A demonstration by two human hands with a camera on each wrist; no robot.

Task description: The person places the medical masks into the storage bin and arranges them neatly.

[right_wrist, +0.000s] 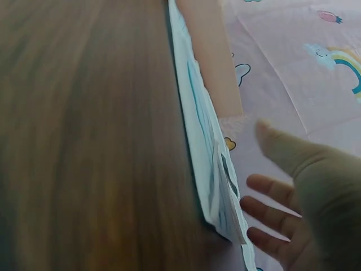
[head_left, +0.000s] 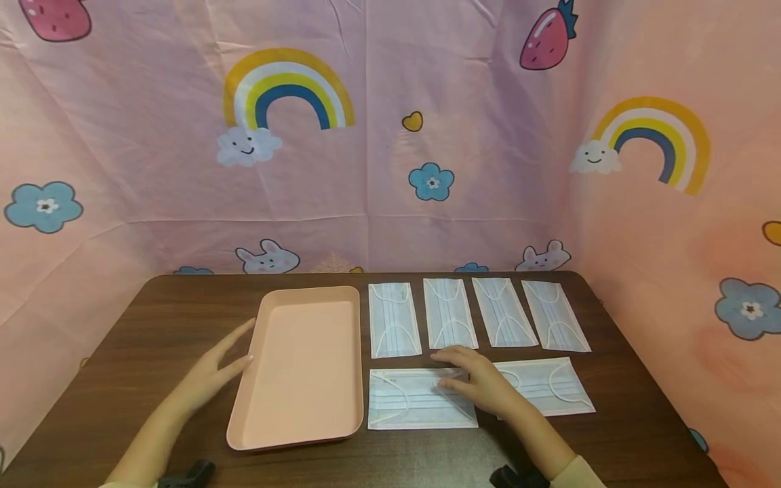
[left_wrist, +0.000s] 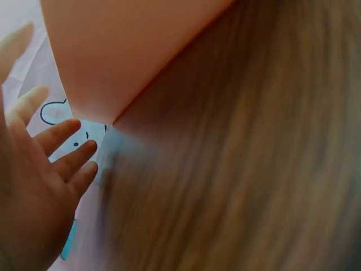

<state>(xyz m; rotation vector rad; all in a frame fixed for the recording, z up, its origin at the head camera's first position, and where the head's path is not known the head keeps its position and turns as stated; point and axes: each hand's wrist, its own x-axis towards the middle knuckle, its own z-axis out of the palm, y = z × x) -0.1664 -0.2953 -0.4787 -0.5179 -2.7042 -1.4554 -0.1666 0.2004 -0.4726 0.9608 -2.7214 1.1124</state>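
A shallow pink tray [head_left: 302, 366] lies on the brown table, with bare inside surface showing. My left hand [head_left: 206, 376] is at its left side, fingers spread and the palm facing the tray; whether the fingertips touch the rim I cannot tell. In the left wrist view that hand [left_wrist: 48, 175] holds nothing. My right hand [head_left: 478, 379], its fingers loosely extended, hovers over the right end of a light-blue face mask [head_left: 405, 407] lying crosswise. A second crosswise mask [head_left: 549, 388] lies partly behind that hand. In the right wrist view the hand [right_wrist: 299, 209] is free of any object.
Several more face masks stand lengthwise in a back row: one mask [head_left: 394, 318] beside the tray, others towards the right, ending with a mask [head_left: 555, 315]. The wooden table [head_left: 152, 325] meets a patterned pink cloth [head_left: 390, 169] at the back and sides.
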